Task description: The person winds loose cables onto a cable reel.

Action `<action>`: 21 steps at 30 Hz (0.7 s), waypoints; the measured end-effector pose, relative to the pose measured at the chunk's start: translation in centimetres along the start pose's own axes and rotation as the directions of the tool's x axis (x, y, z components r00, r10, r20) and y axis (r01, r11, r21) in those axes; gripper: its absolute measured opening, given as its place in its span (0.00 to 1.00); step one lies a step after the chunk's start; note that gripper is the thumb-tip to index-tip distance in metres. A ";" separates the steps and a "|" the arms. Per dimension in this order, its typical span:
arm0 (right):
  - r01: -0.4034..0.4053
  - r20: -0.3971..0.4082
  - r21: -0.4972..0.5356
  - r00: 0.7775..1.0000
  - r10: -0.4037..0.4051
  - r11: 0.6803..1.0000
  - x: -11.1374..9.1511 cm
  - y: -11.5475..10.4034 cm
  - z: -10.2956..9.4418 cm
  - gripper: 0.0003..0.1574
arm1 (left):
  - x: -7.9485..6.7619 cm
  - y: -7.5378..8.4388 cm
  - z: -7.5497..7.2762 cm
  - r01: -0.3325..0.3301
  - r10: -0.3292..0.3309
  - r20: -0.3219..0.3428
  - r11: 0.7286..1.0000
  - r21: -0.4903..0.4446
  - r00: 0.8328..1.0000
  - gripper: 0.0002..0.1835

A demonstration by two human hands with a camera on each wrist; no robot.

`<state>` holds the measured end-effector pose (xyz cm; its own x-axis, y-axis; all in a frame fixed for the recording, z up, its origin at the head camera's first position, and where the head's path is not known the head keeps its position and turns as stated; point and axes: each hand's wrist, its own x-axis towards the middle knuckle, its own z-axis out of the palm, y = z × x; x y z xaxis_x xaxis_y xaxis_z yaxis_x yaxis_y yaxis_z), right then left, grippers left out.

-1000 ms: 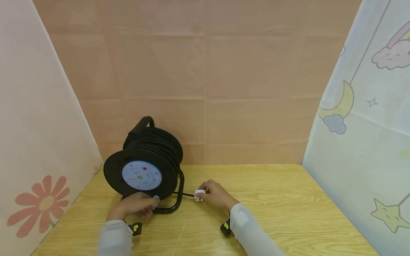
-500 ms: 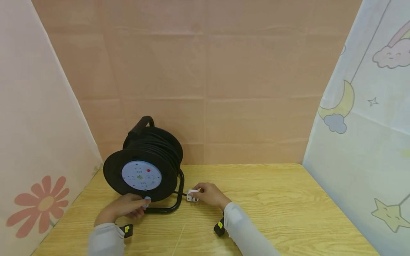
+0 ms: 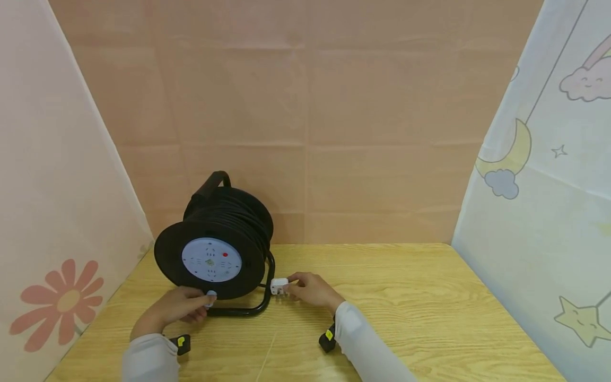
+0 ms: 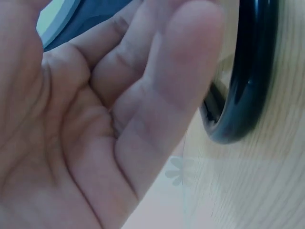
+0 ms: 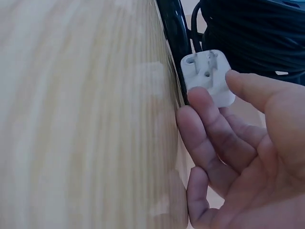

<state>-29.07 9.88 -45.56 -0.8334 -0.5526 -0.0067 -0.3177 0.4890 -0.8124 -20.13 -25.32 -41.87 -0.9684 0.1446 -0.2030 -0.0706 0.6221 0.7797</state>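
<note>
A black cable reel (image 3: 234, 212), wound with black cable, stands on the table with a pale blue socket panel (image 3: 200, 260) on its front. My left hand (image 3: 172, 309) pinches the light blue knob (image 3: 211, 294) low on the reel's front disc. In the left wrist view the palm (image 4: 62, 157) and curled fingers hide that knob. Right of the reel's tubular frame (image 3: 268, 286), my right hand (image 3: 312, 292) pinches a white plug (image 3: 278, 285) between thumb and fingers. Close up in the right wrist view, the plug (image 5: 218, 88) sits beside the frame, the cable running behind it.
The wooden table (image 3: 382, 297) spreads out to the right of the reel. A plain peach sheet (image 3: 372, 132) hangs behind it, with printed sheets at both sides. Each wrist carries a small black device (image 3: 327, 339).
The drum has turned clockwise, its red button shifting right and down, while my left hand carried the knob leftward. My right hand and the plug have come left, closer to the frame.
</note>
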 end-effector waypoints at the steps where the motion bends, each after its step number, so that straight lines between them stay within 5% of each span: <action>1: 0.000 0.005 0.003 1.000 -0.001 1.000 -0.1 0.1 -0.1 0.29 | 0.0 -0.1 0.0 0.003 -0.003 -0.007 1.000 -0.002 1.000 0.24; 21: -0.019 0.008 0.101 1.000 0.018 0.995 -0.9 0.8 -0.8 0.27 | -1.1 -1.2 -1.4 0.065 -0.055 -0.187 0.997 0.050 0.981 0.26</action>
<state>-28.95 11.30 -45.75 -0.8356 -0.5487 -0.0263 -0.2545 0.4290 -0.8667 -19.27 -27.27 -41.73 -0.9907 -0.0361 -0.1310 -0.1214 0.6678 0.7343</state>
